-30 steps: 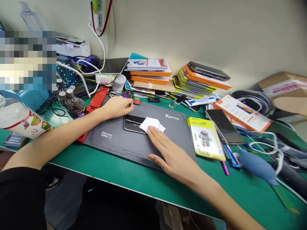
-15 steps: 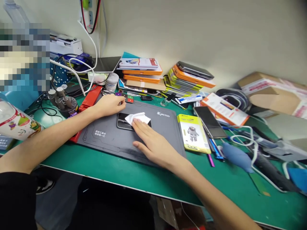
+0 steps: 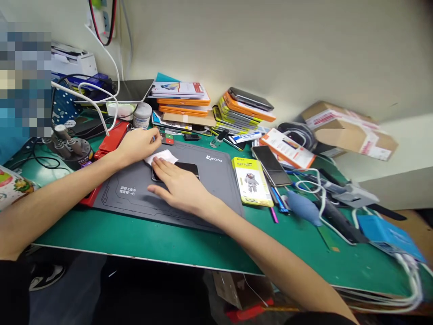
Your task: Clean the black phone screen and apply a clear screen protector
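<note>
A smartphone (image 3: 187,170) with a dark glass face lies on the grey work mat (image 3: 135,205). My right hand (image 3: 182,183) presses a white wipe (image 3: 165,155) against its left end, with the fingers stretched over the wipe and the thumb held apart. Part of the wipe extends past the phone's left edge. Just beyond that end, my left hand (image 3: 138,144) has its fingers curled together above the mat's far left. A small bluish bit shows at those fingertips, too small to name. Near the left hand lies a small red-and-green piece (image 3: 168,139).
A red tool (image 3: 111,137) borders the mat's left side, beside a screwdriver stand (image 3: 72,146). Right of the mat lie a yellow battery pack (image 3: 251,180), another phone (image 3: 272,164) and a blue air blower (image 3: 303,207). Stacked boxes (image 3: 184,101) line the wall.
My right hand has slid the wipe leftward across the phone, from its right part to its left end. My left hand stays in about the same place. The camera view has turned right.
</note>
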A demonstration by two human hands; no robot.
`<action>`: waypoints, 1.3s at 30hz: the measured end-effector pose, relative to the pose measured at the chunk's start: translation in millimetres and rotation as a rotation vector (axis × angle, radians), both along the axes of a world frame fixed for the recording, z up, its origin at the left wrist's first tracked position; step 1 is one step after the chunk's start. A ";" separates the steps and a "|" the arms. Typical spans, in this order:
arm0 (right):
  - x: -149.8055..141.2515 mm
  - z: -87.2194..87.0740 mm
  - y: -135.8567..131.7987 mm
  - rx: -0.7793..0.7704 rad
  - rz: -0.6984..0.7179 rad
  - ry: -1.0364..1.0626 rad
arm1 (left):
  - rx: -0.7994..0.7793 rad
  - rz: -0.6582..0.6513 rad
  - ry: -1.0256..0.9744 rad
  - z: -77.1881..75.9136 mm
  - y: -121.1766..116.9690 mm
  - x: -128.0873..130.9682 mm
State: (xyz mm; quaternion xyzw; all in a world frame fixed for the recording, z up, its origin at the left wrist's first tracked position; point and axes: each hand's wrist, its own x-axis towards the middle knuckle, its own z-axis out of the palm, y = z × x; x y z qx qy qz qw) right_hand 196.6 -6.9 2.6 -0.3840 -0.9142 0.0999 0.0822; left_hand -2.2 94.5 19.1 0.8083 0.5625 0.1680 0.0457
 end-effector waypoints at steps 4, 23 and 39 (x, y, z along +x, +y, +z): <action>4.1 -5.4 -30.5 0.001 0.109 0.037 | 0.038 0.059 -0.094 0.0 1.6 -2.3; 28.2 -4.9 -13.7 -0.031 -0.020 0.042 | 0.037 0.038 -0.112 1.7 -0.9 -1.2; 79.8 -13.9 -9.7 -0.047 -0.071 0.057 | -0.011 0.025 -0.076 6.0 -4.0 1.4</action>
